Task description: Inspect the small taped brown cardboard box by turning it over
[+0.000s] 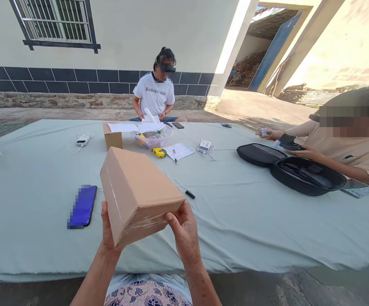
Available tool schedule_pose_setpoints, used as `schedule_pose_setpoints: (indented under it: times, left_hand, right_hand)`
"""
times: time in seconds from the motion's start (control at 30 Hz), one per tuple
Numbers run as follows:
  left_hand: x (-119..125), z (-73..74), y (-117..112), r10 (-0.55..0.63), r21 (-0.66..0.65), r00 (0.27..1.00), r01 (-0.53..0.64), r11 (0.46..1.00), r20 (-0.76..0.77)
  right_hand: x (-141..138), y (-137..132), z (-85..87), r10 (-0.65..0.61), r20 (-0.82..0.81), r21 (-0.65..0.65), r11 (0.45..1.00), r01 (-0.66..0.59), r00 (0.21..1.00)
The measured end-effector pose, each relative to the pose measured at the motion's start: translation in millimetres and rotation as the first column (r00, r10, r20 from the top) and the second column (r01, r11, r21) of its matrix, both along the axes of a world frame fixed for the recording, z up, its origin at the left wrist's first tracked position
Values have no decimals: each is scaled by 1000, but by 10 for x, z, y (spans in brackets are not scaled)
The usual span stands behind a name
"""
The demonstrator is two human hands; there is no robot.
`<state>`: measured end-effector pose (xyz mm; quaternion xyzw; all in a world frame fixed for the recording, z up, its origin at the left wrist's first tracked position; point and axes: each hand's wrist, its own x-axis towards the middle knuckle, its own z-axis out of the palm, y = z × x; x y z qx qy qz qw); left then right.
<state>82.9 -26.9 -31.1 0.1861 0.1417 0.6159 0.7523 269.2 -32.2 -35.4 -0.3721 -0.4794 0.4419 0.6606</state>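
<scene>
A brown cardboard box (143,182), closed with clear tape along its edges, is held tilted above the table in front of me. My left hand (108,231) supports its lower left side, thumb up along the side face and the other fingers hidden beneath. At the near right corner my right hand (183,227) grips the box, thumb on the taped end and fingertips partly hidden. To the left of the box lies a phone (83,207) with a blue screen. A small black cap-like piece (190,194) rests just beyond my right hand.
The table (251,229) has a pale green cloth. Beyond the box are another carton (112,138), a plastic basket (154,138), a yellow tape measure (159,152), paper with a pen (180,151) and a cabled white device (204,145). An open black case (308,174) lies right; two people sit nearby.
</scene>
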Motion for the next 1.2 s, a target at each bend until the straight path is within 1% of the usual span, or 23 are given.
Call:
schedule_pose_setpoints:
  times: [0.1, 0.17, 0.2, 0.23, 0.27, 0.3, 0.33, 0.4, 0.43, 0.53, 0.6, 0.7, 0.73, 0.8, 0.83, 0.9, 0.97, 1.0, 1.03, 1.1, 1.13, 1.17, 1.2]
  left_hand:
    - [-86, -99, 74, -172, 24, 983, 171, 985, 68]
    - [-120, -165, 113, -219, 27, 974, 218, 976, 55]
    - [-125, -190, 125, -216, 16, 976, 216, 976, 25]
    - [-122, -207, 132, -187, 2, 982, 187, 982, -19]
    - [-112, -218, 136, -125, -12, 989, 124, 992, -74]
    - [-97, -220, 137, -32, -19, 989, 30, 999, -142]
    - [-81, -215, 137, 72, -15, 974, -78, 997, -217]
    - [-56, -181, 138, 254, 21, 899, -264, 964, -356]
    - [-49, -155, 138, 314, 47, 857, -324, 945, -409]
    - [-62, -63, 131, 421, 139, 764, -409, 902, -488]
    - [-88, -15, 116, 499, 206, 683, -467, 860, -533]
    - [-127, 12, 78, 584, 308, 564, -511, 802, -584]
    - [-133, 9, 61, 605, 348, 539, -507, 789, -586]
    - [-125, -9, 24, 638, 445, 492, -460, 768, -592]
    - [-108, -20, 3, 651, 496, 460, -424, 758, -603]
    - [-49, -34, -34, 683, 581, 363, -361, 730, -633]
    - [28, -30, -59, 695, 602, 264, -356, 715, -669]
    - [64, -23, -66, 690, 594, 240, -368, 715, -683]
    - [95, -13, -70, 680, 577, 236, -383, 722, -694]
    - [131, 0, -71, 668, 538, 267, -423, 729, -695]
    - [134, 0, -69, 676, 527, 281, -453, 719, -682]
    - [129, -5, -68, 696, 523, 282, -492, 696, -661]
    - [119, -14, -67, 724, 527, 270, -534, 661, -635]
  right_hand:
    - [37, -29, 32, 40, -7, 58, 998, -40, 999]
    - [49, -59, 50, 52, -11, 104, 993, -50, 999]
    - [53, -73, 60, 47, -17, 126, 991, -45, 999]
    - [56, -85, 71, 35, -26, 145, 989, -31, 999]
    - [60, -95, 84, 18, -40, 160, 987, -12, 999]
    - [64, -102, 97, 2, -52, 172, 985, 7, 999]
    - [67, -106, 111, -15, -62, 179, 984, 26, 998]
    - [69, -111, 135, -37, -63, 182, 982, 48, 997]
    - [66, -113, 143, -46, -60, 177, 983, 56, 997]
    - [43, -130, 155, -52, -51, 133, 989, 58, 997]
    - [23, -151, 157, -32, -47, 90, 995, 36, 998]
    - [-3, -188, 165, 37, -49, 25, 999, -35, 998]
    - [-10, -196, 173, 52, -53, 4, 999, -52, 997]
    - [-17, -193, 200, 57, -49, -20, 998, -58, 997]
    - [-17, -178, 221, 50, -37, -19, 999, -51, 998]
    - [-9, -118, 281, 23, -2, -3, 1000, -23, 1000]
    - [3, -24, 360, -28, 25, 16, 999, 28, 999]
    - [8, 28, 404, -63, 32, 24, 998, 63, 997]
    - [11, 78, 446, -98, 40, 37, 995, 97, 994]
    - [9, 160, 518, -146, 67, 78, 987, 141, 987]
    - [5, 185, 542, -152, 86, 93, 985, 144, 985]
    - [0, 199, 557, -143, 110, 100, 986, 132, 984]
    - [-6, 201, 562, -123, 133, 100, 989, 110, 983]
